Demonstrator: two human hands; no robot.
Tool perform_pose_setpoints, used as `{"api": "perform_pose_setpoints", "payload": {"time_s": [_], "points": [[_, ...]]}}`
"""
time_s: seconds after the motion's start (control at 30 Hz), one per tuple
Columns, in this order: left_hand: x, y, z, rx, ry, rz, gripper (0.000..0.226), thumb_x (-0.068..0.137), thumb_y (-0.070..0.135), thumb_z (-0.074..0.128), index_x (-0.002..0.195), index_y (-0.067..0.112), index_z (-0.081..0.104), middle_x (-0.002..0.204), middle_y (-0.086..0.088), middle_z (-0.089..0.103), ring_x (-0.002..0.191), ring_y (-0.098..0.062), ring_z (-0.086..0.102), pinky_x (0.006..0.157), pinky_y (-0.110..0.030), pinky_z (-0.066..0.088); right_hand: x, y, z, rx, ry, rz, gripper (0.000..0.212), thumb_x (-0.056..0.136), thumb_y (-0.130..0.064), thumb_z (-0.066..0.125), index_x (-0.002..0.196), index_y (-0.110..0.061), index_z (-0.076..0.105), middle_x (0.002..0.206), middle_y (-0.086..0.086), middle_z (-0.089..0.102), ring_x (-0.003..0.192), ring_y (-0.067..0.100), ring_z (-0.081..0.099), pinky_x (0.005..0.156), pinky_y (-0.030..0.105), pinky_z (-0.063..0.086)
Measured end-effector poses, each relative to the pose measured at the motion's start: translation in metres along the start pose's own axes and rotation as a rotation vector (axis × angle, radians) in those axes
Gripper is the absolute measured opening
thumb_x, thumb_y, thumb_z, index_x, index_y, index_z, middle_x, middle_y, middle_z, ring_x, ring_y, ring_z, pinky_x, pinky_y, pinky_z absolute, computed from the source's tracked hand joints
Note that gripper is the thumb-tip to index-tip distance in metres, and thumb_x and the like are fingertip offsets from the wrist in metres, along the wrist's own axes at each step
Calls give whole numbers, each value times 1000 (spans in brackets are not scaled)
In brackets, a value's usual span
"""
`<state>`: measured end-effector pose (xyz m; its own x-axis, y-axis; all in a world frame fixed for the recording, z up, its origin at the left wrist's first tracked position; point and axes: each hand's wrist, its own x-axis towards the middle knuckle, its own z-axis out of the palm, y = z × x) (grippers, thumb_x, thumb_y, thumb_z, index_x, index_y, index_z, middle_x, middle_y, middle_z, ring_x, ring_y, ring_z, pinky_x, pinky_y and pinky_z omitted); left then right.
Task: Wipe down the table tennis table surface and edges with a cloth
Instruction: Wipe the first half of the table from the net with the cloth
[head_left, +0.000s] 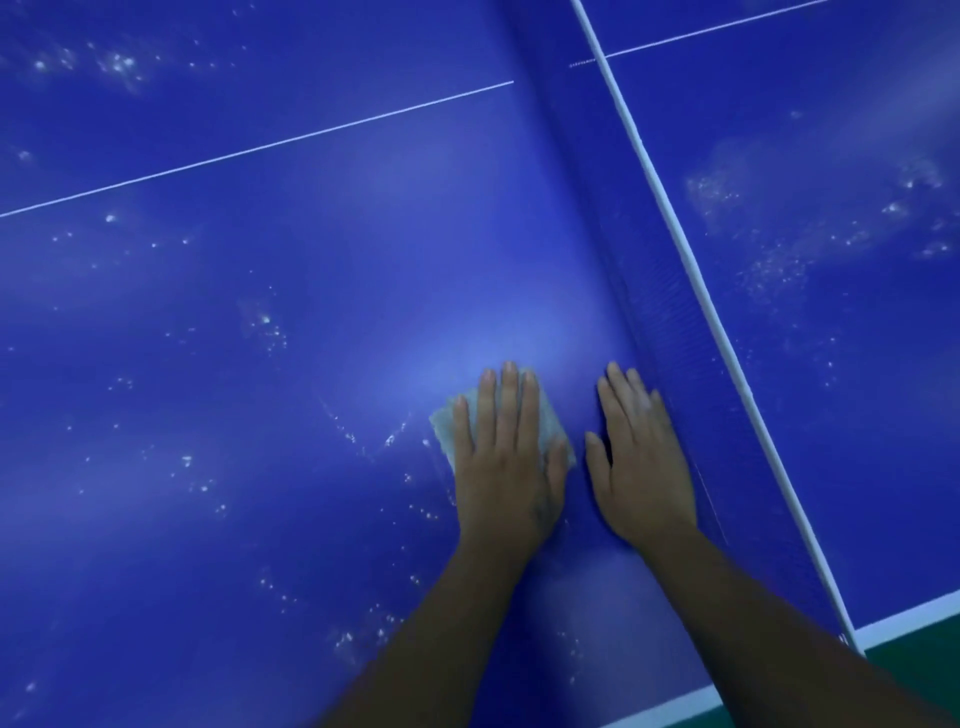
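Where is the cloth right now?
In the head view, the cloth lies on the blue table at lower centre, pressed flat under the left hand. The right hand rests just to its right, by the net.

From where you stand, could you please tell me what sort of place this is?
Probably an indoor table tennis room or sports hall: a blue table tennis table marked with white lines, a net across it, and green floor beyond its edge.
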<state>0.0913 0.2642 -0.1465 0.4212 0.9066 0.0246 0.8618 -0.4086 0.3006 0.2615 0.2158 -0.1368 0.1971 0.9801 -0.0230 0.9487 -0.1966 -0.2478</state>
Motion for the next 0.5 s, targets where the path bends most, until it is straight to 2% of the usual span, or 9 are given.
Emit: {"api": "perform_pose_setpoints", "payload": {"time_s": [0.1, 0.23, 0.37, 0.5], "points": [[-20, 2, 3, -36, -13, 47, 75, 110, 47, 42, 172, 11, 18, 181, -8, 10, 168, -31, 9, 131, -63, 17, -4, 2, 0, 32, 21, 55, 59, 112, -30, 40, 165, -6, 39, 177, 5, 29, 166, 24, 22, 134, 50, 22], [45, -22, -5, 11, -11, 84, 74, 111, 49, 38, 172, 13, 20, 180, -7, 15, 168, -29, 7, 131, -63, 15, 0, 0, -3, 27, 12, 57, 58, 110, -28, 43, 164, -6, 42, 176, 3, 31, 165, 23, 23, 135, 47, 19], [116, -83, -25, 78, 17, -134, 72, 112, 51, 33, 172, 12, 20, 180, -8, 17, 167, -32, 8, 133, -62, 6, -1, -1, -6, 49, -32, 81, 60, 111, -34, 37, 165, -8, 41, 177, 0, 28, 167, 19, 18, 136, 44, 15], [82, -111, -33, 125, 46, -266, 73, 114, 51, 28, 173, 11, 13, 181, -9, 12, 168, -32, 7, 133, -62, 5, -1, -3, -7, 43, -41, 85, 60, 111, -33, 38, 165, -7, 40, 178, 0, 27, 167, 19, 17, 137, 41, 12]]}}
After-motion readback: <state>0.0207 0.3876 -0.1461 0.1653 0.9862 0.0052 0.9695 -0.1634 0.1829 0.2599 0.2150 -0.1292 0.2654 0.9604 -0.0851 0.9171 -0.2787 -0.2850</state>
